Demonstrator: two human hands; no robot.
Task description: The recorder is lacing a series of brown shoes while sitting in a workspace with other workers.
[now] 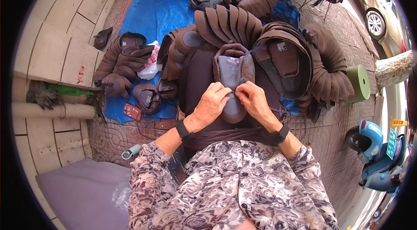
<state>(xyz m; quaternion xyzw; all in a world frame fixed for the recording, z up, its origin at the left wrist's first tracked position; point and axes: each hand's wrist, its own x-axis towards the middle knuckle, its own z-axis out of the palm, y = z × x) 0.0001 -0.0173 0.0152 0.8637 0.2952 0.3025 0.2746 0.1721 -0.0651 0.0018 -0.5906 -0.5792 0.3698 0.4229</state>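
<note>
A brown shoe upper with a grey lining (233, 76) rests on my lap, over dark trousers. My left hand (211, 102) pinches its grey lining at the lower left edge, fingers curled tight. My right hand (253, 99) grips the same lining just to the right, thumb and forefinger pressed together at a thin thread or needle too small to make out. Both wrists wear black bands. A blue thread runs from the upper toward the stacked pieces behind it.
Rows of brown shoe uppers (230, 23) are fanned around my knees on a blue tarp (152, 10). A green roll (360, 83) lies at the right, a blue scooter (375, 152) beyond it. A grey cushion (82, 193) and a cardboard tube (52, 110) lie at the left.
</note>
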